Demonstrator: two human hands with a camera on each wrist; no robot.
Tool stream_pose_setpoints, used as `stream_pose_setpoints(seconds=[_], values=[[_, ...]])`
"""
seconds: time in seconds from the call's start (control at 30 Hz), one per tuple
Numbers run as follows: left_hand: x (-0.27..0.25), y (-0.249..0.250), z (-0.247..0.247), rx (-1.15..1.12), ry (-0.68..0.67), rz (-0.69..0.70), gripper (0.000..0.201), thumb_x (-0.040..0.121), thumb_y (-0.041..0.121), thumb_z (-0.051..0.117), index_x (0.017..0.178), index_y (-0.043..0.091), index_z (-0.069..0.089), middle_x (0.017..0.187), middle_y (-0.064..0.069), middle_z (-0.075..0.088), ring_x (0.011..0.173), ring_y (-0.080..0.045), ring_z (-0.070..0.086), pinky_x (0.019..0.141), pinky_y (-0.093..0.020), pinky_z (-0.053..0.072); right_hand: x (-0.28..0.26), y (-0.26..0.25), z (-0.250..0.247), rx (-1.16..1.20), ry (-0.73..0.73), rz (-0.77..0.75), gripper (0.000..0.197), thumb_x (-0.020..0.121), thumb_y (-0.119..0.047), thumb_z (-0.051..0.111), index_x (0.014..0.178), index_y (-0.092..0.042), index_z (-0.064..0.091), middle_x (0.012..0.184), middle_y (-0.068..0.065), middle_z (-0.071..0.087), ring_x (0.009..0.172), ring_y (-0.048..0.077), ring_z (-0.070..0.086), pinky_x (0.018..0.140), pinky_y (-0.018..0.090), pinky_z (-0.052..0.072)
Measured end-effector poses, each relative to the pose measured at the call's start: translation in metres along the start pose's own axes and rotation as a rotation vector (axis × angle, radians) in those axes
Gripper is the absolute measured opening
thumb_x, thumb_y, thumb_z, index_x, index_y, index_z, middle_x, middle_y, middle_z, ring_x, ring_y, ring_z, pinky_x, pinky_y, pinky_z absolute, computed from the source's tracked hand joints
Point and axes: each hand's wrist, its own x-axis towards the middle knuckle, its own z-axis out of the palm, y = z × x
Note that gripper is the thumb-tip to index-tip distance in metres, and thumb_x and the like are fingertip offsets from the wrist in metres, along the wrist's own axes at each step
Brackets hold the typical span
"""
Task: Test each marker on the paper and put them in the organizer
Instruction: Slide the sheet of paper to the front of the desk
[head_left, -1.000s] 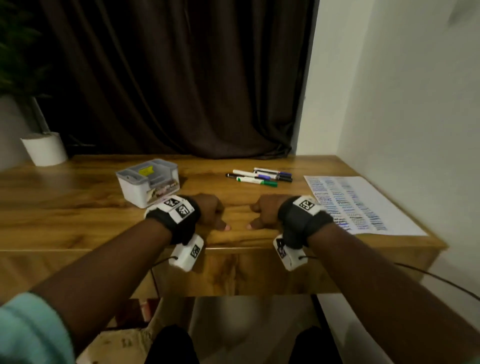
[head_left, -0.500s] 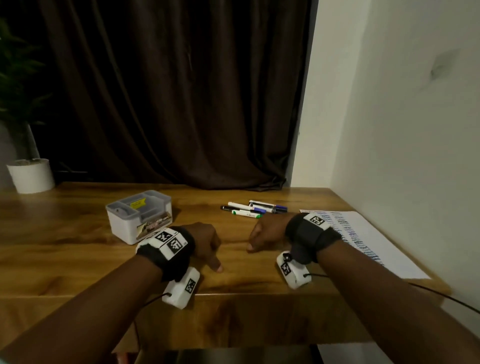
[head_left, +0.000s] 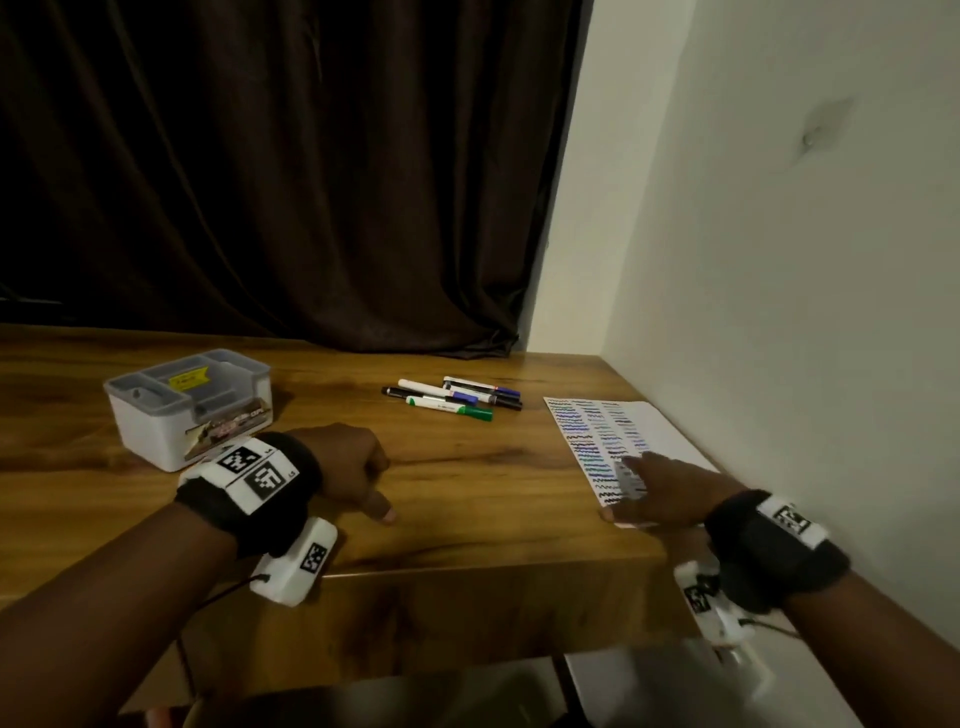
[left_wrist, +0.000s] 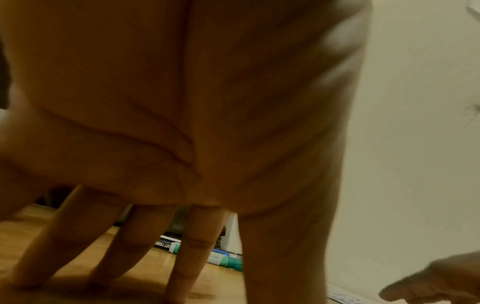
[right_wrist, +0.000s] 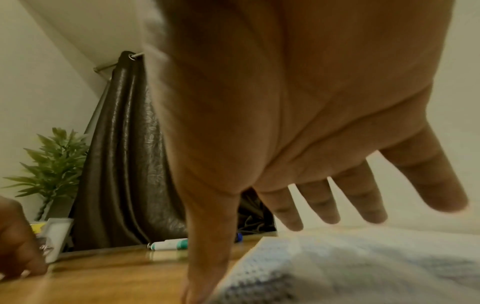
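Note:
Several capped markers (head_left: 452, 397) lie in a loose bunch at the middle back of the wooden table (head_left: 467, 525); the nearest one has a green cap (right_wrist: 170, 244). The paper (head_left: 613, 441), covered with rows of test scribbles, lies at the right by the wall. My right hand (head_left: 649, 483) hovers low over the paper's near left part with fingers spread, thumb tip down at the paper's edge, holding nothing. My left hand (head_left: 363, 473) rests by its fingertips on the table near the front edge, empty. The grey-and-white organizer (head_left: 187, 410) stands just left of and behind it.
A dark curtain (head_left: 311, 182) hangs behind the table and a white wall (head_left: 779, 260) bounds its right side. A potted plant (right_wrist: 52, 164) stands at the back left. Bare wood lies between my hands and the markers.
My right hand has moved right from the table's middle to over the paper, and its fingers have spread out. My left hand has stayed in place.

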Motion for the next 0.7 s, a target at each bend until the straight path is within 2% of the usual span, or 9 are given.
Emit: stream_pose_setpoints(seconds=[0.07, 0.13, 0.23, 0.33, 0.43, 0.53, 0.57, 0.63, 0.7], values=[[-0.001, 0.007, -0.002, -0.014, -0.036, 0.007, 0.099, 0.064, 0.076, 0.073, 0.147, 0.031, 0.044, 0.146, 0.006, 0.051, 0.129, -0.018, 0.05, 0.108, -0.04, 0.045, -0.011, 0.009, 0.019, 0.037, 0.049, 0.0, 0.085, 0.092, -0.074, 0.05, 0.156, -0.021, 0.036, 0.163, 0.011, 0.04, 0.142, 0.029, 0.046, 0.117, 0.041, 0.038], [-0.005, 0.013, -0.005, -0.068, -0.045, 0.041, 0.106, 0.057, 0.083, 0.069, 0.146, 0.031, 0.045, 0.147, 0.008, 0.05, 0.13, -0.017, 0.05, 0.11, -0.042, 0.042, -0.02, 0.012, 0.036, 0.026, 0.123, 0.023, 0.08, 0.097, -0.073, 0.041, 0.16, -0.025, 0.03, 0.167, 0.008, 0.034, 0.148, 0.029, 0.039, 0.119, 0.047, 0.035], [-0.007, 0.029, -0.007, -0.19, 0.022, 0.197, 0.103, 0.049, 0.089, 0.065, 0.134, 0.032, 0.059, 0.136, 0.011, 0.061, 0.119, -0.01, 0.058, 0.108, -0.039, 0.045, -0.033, 0.014, 0.052, 0.004, 0.311, 0.072, 0.068, 0.098, -0.071, 0.039, 0.155, -0.032, 0.041, 0.158, 0.0, 0.048, 0.141, 0.026, 0.047, 0.111, 0.05, 0.043], [-0.012, 0.057, -0.008, -0.298, 0.165, 0.311, 0.086, 0.057, 0.08, 0.071, 0.127, 0.031, 0.063, 0.126, 0.012, 0.065, 0.113, -0.006, 0.059, 0.105, -0.036, 0.048, -0.036, 0.019, 0.058, 0.133, 0.467, 0.124, 0.052, 0.1, -0.062, 0.046, 0.141, -0.033, 0.058, 0.142, -0.001, 0.065, 0.124, 0.023, 0.061, 0.101, 0.045, 0.051], [-0.015, 0.081, -0.008, -0.454, 0.219, 0.374, 0.073, 0.07, 0.066, 0.074, 0.131, 0.027, 0.062, 0.12, 0.013, 0.067, 0.112, -0.002, 0.061, 0.104, -0.03, 0.049, -0.037, 0.027, 0.058, 0.43, 0.615, 0.133, 0.043, 0.102, -0.054, 0.049, 0.13, -0.028, 0.069, 0.13, 0.002, 0.073, 0.109, 0.022, 0.069, 0.091, 0.044, 0.058], [-0.015, 0.098, -0.008, -0.66, 0.227, 0.41, 0.084, 0.068, 0.073, 0.072, 0.134, 0.024, 0.059, 0.121, 0.008, 0.069, 0.107, -0.007, 0.068, 0.098, -0.031, 0.054, -0.05, 0.027, 0.05, 0.707, 0.788, 0.035, 0.037, 0.103, -0.047, 0.053, 0.125, -0.025, 0.073, 0.118, 0.004, 0.078, 0.097, 0.019, 0.072, 0.083, 0.043, 0.06], [-0.015, 0.102, -0.008, -0.754, 0.236, 0.41, 0.082, 0.068, 0.073, 0.07, 0.133, 0.024, 0.059, 0.121, 0.004, 0.07, 0.105, -0.014, 0.071, 0.094, -0.036, 0.057, -0.057, 0.023, 0.045, 0.774, 0.847, -0.028, 0.033, 0.103, -0.044, 0.054, 0.125, -0.027, 0.073, 0.115, 0.001, 0.078, 0.096, 0.015, 0.072, 0.082, 0.043, 0.061], [-0.019, 0.106, -0.013, -0.97, 0.245, 0.376, 0.059, 0.08, 0.064, 0.063, 0.126, 0.027, 0.059, 0.121, -0.005, 0.068, 0.101, -0.025, 0.072, 0.082, -0.044, 0.062, -0.074, 0.008, 0.034, 0.869, 0.918, -0.206, 0.024, 0.103, -0.04, 0.057, 0.122, -0.036, 0.072, 0.111, -0.014, 0.076, 0.097, 0.004, 0.071, 0.082, 0.036, 0.061], [-0.024, 0.103, -0.018, -1.216, 0.222, 0.314, 0.057, 0.081, 0.065, 0.058, 0.127, 0.031, 0.054, 0.126, -0.005, 0.063, 0.103, -0.03, 0.071, 0.08, -0.053, 0.061, -0.088, -0.016, 0.023, 0.884, 0.913, -0.407, 0.022, 0.102, -0.038, 0.06, 0.12, -0.037, 0.072, 0.113, -0.023, 0.074, 0.102, -0.001, 0.07, 0.082, 0.027, 0.059]])
